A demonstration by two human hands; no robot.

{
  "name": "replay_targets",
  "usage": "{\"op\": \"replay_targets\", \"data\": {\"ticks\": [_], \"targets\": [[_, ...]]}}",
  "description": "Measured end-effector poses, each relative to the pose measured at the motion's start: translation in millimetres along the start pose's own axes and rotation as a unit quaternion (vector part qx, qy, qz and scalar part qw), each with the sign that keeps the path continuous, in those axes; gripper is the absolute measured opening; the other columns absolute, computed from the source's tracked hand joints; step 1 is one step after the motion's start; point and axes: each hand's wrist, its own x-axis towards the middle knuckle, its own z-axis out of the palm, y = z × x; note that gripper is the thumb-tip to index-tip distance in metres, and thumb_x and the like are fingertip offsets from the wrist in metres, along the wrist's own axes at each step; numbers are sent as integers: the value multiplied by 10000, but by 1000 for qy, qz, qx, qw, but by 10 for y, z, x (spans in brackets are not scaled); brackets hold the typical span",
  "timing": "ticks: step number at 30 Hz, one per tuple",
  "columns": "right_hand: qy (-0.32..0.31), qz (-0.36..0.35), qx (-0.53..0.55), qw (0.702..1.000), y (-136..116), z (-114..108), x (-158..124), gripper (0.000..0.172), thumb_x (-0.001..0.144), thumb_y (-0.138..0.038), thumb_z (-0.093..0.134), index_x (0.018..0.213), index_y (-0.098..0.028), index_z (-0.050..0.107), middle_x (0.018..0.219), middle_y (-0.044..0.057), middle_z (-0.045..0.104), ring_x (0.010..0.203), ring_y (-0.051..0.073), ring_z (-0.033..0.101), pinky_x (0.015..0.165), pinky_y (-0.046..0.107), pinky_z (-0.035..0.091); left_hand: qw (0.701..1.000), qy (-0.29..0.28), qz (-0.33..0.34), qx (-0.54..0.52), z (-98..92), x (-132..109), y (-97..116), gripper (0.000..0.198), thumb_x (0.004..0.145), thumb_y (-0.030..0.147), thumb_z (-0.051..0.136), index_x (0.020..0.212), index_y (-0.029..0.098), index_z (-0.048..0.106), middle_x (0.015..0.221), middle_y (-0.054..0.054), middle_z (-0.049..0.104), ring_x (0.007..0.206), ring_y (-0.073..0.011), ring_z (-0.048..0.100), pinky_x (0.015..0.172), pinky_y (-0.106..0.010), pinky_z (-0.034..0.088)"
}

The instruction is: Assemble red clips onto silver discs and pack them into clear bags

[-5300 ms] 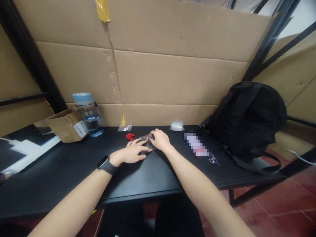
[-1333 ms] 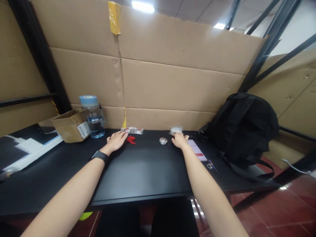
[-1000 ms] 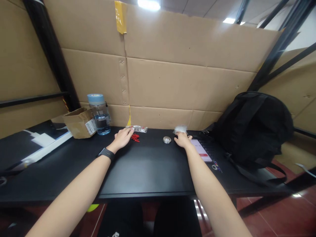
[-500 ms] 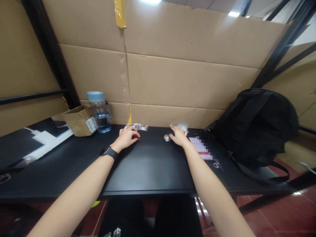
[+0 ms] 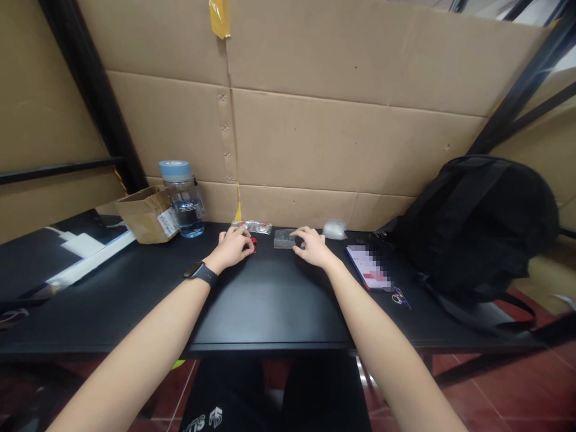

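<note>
My left hand (image 5: 231, 247) rests on the black table (image 5: 265, 306) with its fingers curled down onto a small pile of red pieces (image 5: 253, 242), which are mostly hidden under the fingertips. It wears a black watch (image 5: 200, 274) on the wrist. My right hand (image 5: 311, 247) lies flat with its fingers spread. Its fingertips touch a small clear plastic bag (image 5: 283, 239). Another clear bag with small parts (image 5: 254, 227) lies just behind the left hand against the cardboard wall.
A small white bag (image 5: 335, 228) lies right of my right hand. A phone (image 5: 371, 273) and a black backpack (image 5: 477, 222) are at the right. A water bottle (image 5: 182, 198), an open cardboard box (image 5: 146, 213) and a white power strip (image 5: 90, 258) stand at the left.
My right hand moved left from the white bag toward the centre and now touches a clear bag. The small round metal piece is no longer visible. My left hand has closed over the red pieces.
</note>
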Motion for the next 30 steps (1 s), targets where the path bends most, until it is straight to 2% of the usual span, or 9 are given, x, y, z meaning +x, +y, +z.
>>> {"op": "replay_targets", "data": {"ticks": [2,5,10,15,19,25,30], "targets": [[-1,42,-14,999,109,-33,0,436,858,-337,667,1290,-282,637,1368,104,578,1253,309,500,984,466,388,1000,0,-3,7,6,-6,12,186,908,399,626,856,290,768,1282,-64,631,1239,-326,451,946,-466,357],[-34,86,-31,995,258,-62,-8,472,795,-341,722,1258,-272,655,1330,96,620,1238,318,539,958,446,421,1000,1,-2,15,11,-21,40,195,926,380,602,856,274,750,1294,-73,621,1255,-325,444,940,-464,357],[-57,96,-6,994,348,-63,-20,395,819,-315,705,1212,-286,682,1215,43,725,1148,260,642,905,377,461,1000,10,-1,7,-24,-21,127,195,955,348,547,882,250,699,1284,-81,641,1252,-318,470,936,-455,356],[-50,98,4,994,336,-73,-21,401,793,-304,735,1192,-310,690,1171,8,759,1103,238,680,909,365,470,997,11,-26,-75,-131,1,277,210,996,342,460,941,248,639,1041,-49,736,1042,-256,616,914,-400,374],[-45,99,12,994,340,-82,-20,360,807,-333,733,1165,-319,698,1159,2,765,1082,236,691,929,383,462,992,22,-12,-126,-205,-12,389,174,957,349,525,912,252,663,953,-8,757,914,-215,669,902,-356,398],[-6,96,55,994,365,-80,-18,385,793,-306,750,1172,-285,684,1139,12,767,1046,223,697,925,370,482,987,53,-4,-155,-218,-26,437,85,883,330,644,868,260,690,951,20,775,916,-205,697,950,-361,422],[74,43,166,982,253,-77,6,380,782,-253,745,1155,-229,675,1153,39,745,999,184,694,933,325,507,965,94,-23,-245,-173,-21,455,130,850,359,704,934,260,692,982,10,787,960,-212,726,985,-381,470]]}}
